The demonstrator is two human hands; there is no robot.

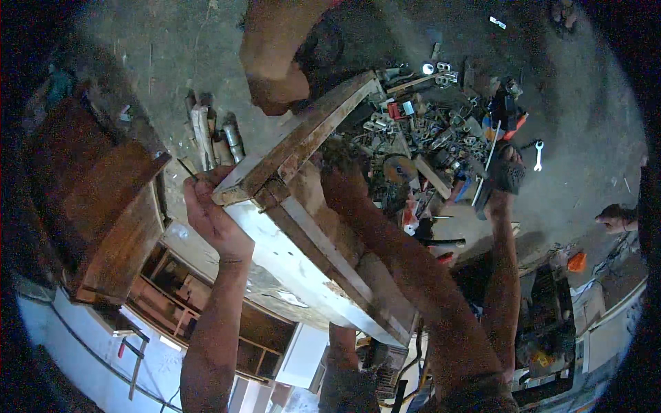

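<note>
A drawer-like wooden frame (296, 251), with one white face and worn brown edges, stands tilted in front of me. My left hand (215, 213) grips its left corner, fingers wrapped over the edge. Over to the right, my right hand (506, 179) reaches down at the edge of a heap of metal hardware (447, 134). Its fingers look curled around something dark that I cannot make out. Close beside that hand lies a long thin pale rod (494, 148). Part of the heap is hidden behind the frame and my leg.
Another person's bare limb (275, 62) is close behind the frame. Pale and metallic cylindrical pieces (203, 134) lie to its left. An open-ended wrench (539, 155) and an orange piece (577, 261) are on the floor at right. Brown wooden furniture (120, 241) stands at left.
</note>
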